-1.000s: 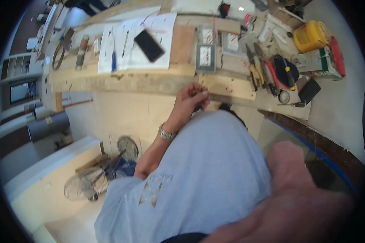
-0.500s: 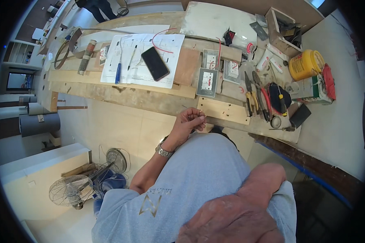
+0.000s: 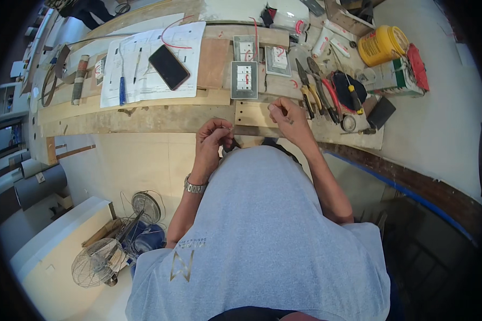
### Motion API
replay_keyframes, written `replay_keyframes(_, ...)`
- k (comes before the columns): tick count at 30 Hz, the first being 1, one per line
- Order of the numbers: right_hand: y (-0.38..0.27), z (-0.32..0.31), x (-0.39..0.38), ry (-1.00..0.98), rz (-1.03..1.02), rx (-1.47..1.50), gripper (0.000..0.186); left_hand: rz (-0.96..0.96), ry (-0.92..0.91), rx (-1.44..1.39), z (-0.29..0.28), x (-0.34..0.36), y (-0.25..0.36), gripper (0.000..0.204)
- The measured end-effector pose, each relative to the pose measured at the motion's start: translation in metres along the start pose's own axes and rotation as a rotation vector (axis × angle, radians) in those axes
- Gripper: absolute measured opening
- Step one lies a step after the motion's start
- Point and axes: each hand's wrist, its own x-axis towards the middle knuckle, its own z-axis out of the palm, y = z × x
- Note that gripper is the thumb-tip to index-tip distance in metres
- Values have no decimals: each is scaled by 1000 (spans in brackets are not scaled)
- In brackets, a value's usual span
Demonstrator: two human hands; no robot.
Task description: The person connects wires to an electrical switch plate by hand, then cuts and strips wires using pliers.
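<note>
My left hand (image 3: 212,143) is in front of the workbench's near edge, its thumb and fingertips pinched on something too small to make out. Above the near edge, my right hand (image 3: 293,120) has its fingers curled together; anything in them is hidden. It partly covers a pale wooden board (image 3: 251,113) with several dark holes. Just beyond that board lies a grey-framed switch plate (image 3: 245,80) with white modules. Two more such plates, a back one (image 3: 246,47) and a right one (image 3: 278,60), lie behind it. Pliers (image 3: 307,88) rest right of my right hand.
A black phone (image 3: 169,67) and a blue-handled screwdriver (image 3: 122,88) lie on paper drawings (image 3: 144,91) to the left. At the right are a screwdriver with a yellow handle (image 3: 353,99), a black block (image 3: 381,112) and a yellow tub (image 3: 383,45). A fan (image 3: 96,262) stands lower left.
My right hand has moved from close below the view out to the bench edge. My left hand stays pinched. The view has shifted, so the bench sits higher and further left.
</note>
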Motion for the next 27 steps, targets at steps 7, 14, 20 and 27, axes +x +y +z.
replay_keyframes(7,40,-13,-10,191,-63,-131,23,4,-3,-27,2,2,-6,18)
replay_keyframes(14,34,-8,-29,11,-4,-183,29,127,-6,111,10,14,-2,23)
replay_keyframes(20,54,17,-31,-151,23,48,29,71,-78,177,30,21,10,34)
replay_keyframes(27,30,23,-9,-107,-80,361,26,3,-307,280,40,31,6,19)
